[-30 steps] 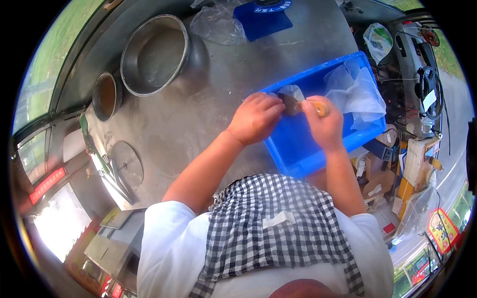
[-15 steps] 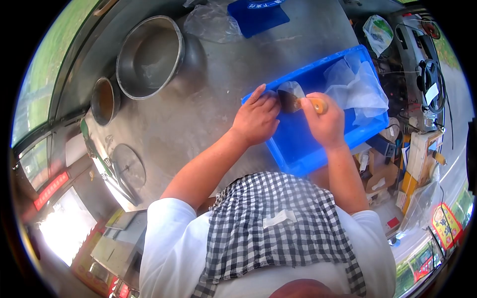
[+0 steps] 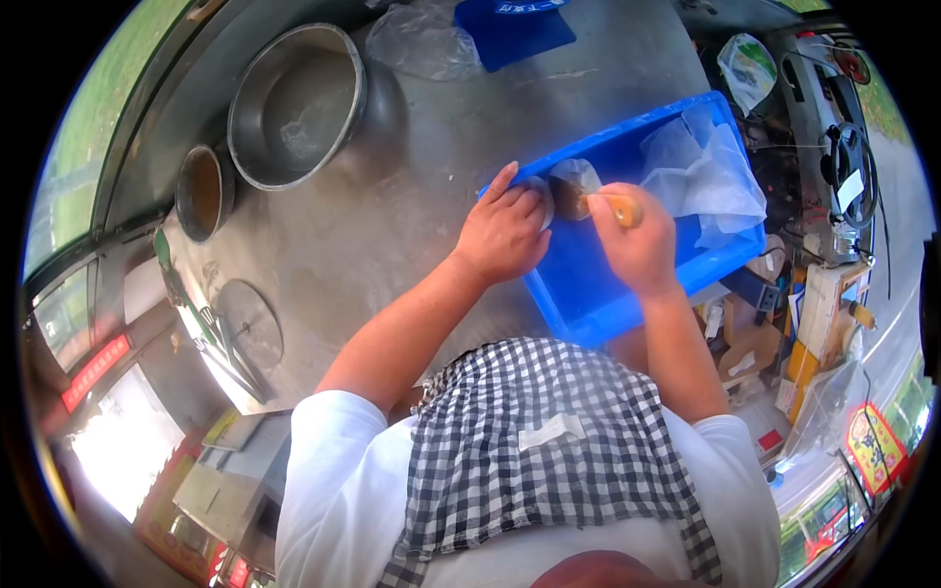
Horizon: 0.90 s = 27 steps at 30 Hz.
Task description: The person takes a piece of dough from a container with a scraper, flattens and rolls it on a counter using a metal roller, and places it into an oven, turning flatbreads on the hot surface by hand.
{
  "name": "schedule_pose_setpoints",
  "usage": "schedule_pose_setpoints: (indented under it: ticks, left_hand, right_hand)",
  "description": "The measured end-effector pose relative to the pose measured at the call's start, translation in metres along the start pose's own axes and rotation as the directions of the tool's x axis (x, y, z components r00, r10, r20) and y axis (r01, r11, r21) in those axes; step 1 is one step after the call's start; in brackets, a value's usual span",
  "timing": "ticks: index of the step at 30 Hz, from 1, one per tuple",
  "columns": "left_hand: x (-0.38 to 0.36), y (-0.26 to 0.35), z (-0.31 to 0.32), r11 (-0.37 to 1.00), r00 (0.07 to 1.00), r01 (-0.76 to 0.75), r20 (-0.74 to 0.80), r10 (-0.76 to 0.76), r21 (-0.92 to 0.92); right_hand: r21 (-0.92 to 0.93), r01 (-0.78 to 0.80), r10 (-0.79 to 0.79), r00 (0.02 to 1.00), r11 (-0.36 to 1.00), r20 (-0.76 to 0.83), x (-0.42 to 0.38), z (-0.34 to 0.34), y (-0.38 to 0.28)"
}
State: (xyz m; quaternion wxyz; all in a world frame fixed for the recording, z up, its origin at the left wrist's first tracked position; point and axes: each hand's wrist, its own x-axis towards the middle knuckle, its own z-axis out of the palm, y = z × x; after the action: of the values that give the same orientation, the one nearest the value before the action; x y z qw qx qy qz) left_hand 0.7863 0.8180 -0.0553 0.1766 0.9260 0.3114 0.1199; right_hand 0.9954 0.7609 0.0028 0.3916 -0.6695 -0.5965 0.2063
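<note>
Right hand (image 3: 639,247) is curled tight around an orange-handled brush (image 3: 603,203), fist wrapped on the handle, the dark bristle end pointing across toward the other hand. Left hand (image 3: 507,233) sits just beside it, fingers bent and pressed together over the near left rim of the blue crate (image 3: 588,304), index finger sticking out straight; what it grips underneath, I cannot tell, though a small clear bag (image 3: 576,176) shows right at its fingertips, touching the bristles. Both hands hover at the crate's left corner, inside the rim. Further along in the crate, toward its far right corner, lies a heap of crumpled clear plastic bags (image 3: 708,171). The crate rests on the right side of the grey metal counter (image 3: 412,196). Out at the counter's far left edge stands a big steel pot (image 3: 294,103), and beside it a smaller round pot (image 3: 203,193). At the far edge, a blue lid (image 3: 515,24) and another clear bag (image 3: 417,44).
</note>
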Motion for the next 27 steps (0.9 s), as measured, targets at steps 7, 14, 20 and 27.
schedule_pose_setpoints:
  ticks: [7,14,20,27]
  left_hand:
    - [0.0,0.0,0.0,0.999,1.0,0.016,-0.002,-0.016,-0.029]
    - [-0.001,-0.001,0.002,1.0,0.999,0.01,-0.036,-0.011,-0.03]
    - [-0.002,-0.001,0.002,1.0,0.998,0.01,-0.064,-0.011,-0.024]
    - [-0.003,0.0,0.0,0.999,0.998,0.031,-0.049,-0.032,-0.039]
  right_hand:
    - [-0.031,-0.003,0.002,1.0,1.0,-0.003,0.0,0.007,0.003]
    - [-0.087,0.022,-0.023,1.0,0.996,-0.011,0.006,0.018,0.01]
    - [-0.165,0.068,-0.072,0.997,0.984,-0.014,0.014,0.019,0.004]
    - [-0.164,0.11,-0.112,0.994,0.98,-0.005,0.013,0.014,0.002]
